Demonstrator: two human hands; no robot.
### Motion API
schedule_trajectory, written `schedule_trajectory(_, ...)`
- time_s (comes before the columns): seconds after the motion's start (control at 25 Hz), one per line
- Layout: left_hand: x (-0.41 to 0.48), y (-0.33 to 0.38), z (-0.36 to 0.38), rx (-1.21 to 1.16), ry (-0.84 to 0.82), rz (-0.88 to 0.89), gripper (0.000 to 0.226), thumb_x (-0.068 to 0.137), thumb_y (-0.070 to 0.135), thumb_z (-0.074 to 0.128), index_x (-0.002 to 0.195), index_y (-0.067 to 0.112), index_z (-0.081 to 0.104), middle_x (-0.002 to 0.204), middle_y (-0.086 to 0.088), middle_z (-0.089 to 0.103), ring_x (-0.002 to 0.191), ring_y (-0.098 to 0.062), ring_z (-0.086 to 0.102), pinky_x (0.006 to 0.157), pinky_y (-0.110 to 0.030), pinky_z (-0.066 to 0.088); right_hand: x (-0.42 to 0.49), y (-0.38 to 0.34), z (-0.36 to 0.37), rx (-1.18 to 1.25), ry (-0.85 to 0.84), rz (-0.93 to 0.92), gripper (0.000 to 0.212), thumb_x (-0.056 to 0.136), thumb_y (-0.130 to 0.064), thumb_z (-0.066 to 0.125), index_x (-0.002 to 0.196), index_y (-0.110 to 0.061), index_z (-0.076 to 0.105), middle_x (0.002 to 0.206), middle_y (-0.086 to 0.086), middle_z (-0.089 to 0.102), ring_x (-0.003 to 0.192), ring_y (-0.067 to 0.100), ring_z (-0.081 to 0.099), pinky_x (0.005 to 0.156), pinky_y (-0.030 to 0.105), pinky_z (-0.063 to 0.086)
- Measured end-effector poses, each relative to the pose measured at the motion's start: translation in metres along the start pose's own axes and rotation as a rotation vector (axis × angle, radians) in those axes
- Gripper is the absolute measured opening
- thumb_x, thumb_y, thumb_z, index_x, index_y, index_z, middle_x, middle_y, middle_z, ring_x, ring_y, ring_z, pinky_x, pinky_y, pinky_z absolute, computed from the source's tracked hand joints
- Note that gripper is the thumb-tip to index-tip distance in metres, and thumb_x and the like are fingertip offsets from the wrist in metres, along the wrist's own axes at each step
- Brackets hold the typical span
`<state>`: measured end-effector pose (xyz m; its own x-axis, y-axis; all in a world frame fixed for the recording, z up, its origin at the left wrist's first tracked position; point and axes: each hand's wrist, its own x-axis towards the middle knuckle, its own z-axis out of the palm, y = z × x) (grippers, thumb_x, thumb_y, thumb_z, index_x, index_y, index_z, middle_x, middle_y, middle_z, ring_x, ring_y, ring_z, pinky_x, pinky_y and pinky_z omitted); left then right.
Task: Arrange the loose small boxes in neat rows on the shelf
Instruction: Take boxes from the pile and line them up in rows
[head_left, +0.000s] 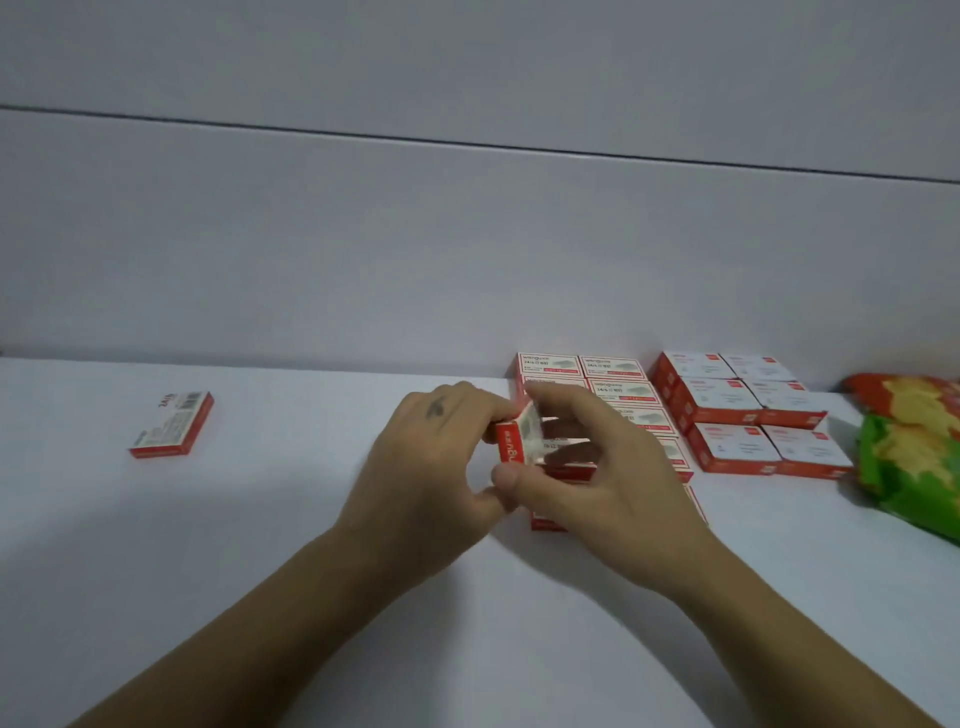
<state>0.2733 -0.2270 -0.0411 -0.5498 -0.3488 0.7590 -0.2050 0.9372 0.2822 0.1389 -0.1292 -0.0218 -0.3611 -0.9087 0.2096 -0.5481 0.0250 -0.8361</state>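
Note:
Both hands meet at mid-shelf around one small red-and-white box (511, 447), tilted on edge. My left hand (431, 467) grips its left side, thumb below. My right hand (587, 467) holds its right side with fingers spread. Behind and under the hands lie two rows of flat red-and-white boxes (618, 384), running from the back wall toward me and partly hidden by my right hand. One loose box (171, 425) lies alone, face down, far to the left on the white shelf (260, 519).
To the right of the rows stands a second block of thicker white-topped red boxes (748, 410) in two rows. A green and red printed bag (914, 457) lies at the right edge. The white back wall (467, 234) rises behind everything.

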Motion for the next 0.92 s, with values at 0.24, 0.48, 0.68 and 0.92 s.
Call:
schedule_trajectory(0.24,0.001,0.002,-0.007,-0.005,-0.072,-0.026,0.044,0.072,0.04,0.074,0.106,0.015,0.061,0.101,-0.003,0.061,0.09,-0.019,0.055,0.076,-0.034,0.046,-0.001,-0.005,0.002,0.47,-0.128,0.137,0.022,0.082,-0.029,0.068,0.102,-0.022,0.071,0.099,0.005,0.073,0.095,0.024,0.069,0.085,0.042,0.055)
schedule_trajectory(0.48,0.003,0.001,-0.013,-0.319,-0.162,-0.222,0.038,0.074,0.04,0.073,0.105,0.023,0.059,0.096,0.014,0.065,0.084,-0.006,0.057,0.071,-0.014,0.046,0.004,0.002,-0.01,0.571,-0.086,0.249,0.019,0.09,-0.016,0.057,0.097,-0.019,0.074,0.099,0.008,0.074,0.096,0.027,0.069,0.085,0.044,0.055)
schedule_trajectory(0.68,0.007,-0.002,-0.017,-0.483,-0.12,-0.36,0.036,0.071,0.035,0.075,0.101,0.034,0.057,0.095,0.024,0.066,0.088,-0.007,0.063,0.071,-0.017,0.05,0.006,0.002,-0.016,0.578,-0.046,0.194,0.019,0.09,-0.013,0.057,0.099,-0.016,0.073,0.102,0.007,0.074,0.096,0.027,0.068,0.084,0.041,0.054)
schedule_trajectory(0.92,0.006,-0.001,-0.016,-0.425,-0.081,-0.314,0.037,0.068,0.039,0.077,0.099,0.029,0.059,0.09,0.022,0.067,0.08,-0.004,0.063,0.067,-0.012,0.048,0.001,0.0,-0.025,0.173,-0.016,-0.076,0.038,0.085,-0.001,0.062,0.116,-0.025,0.065,0.107,-0.008,0.07,0.099,0.014,0.065,0.079,0.023,0.053)
